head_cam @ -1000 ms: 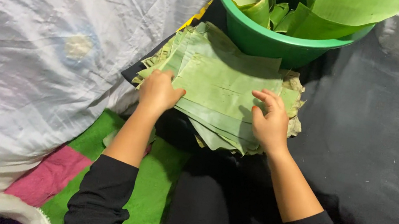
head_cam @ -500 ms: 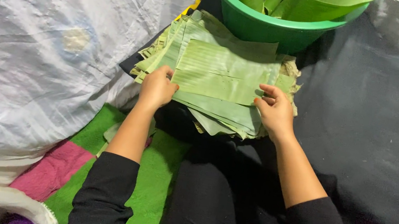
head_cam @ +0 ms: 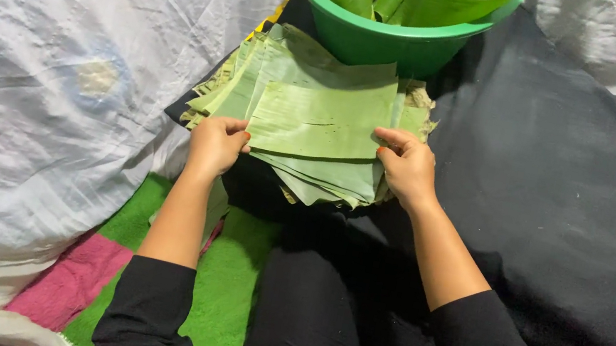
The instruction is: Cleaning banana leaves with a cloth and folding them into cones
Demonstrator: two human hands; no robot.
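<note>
The left hand [head_cam: 216, 144] pinched the near left corner of the top banana leaf sheet [head_cam: 321, 123], which lay on the leaf stack [head_cam: 308, 173] just before the green tub [head_cam: 386, 39]. The right hand [head_cam: 408, 167] pinched its right edge; the sheet looked brittle, already slit, so an uneven tug could have torn it or dragged lower sheets askew.

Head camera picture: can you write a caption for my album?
Both hands, left and right, hold a leaf sheet over a leaf stack.
</note>
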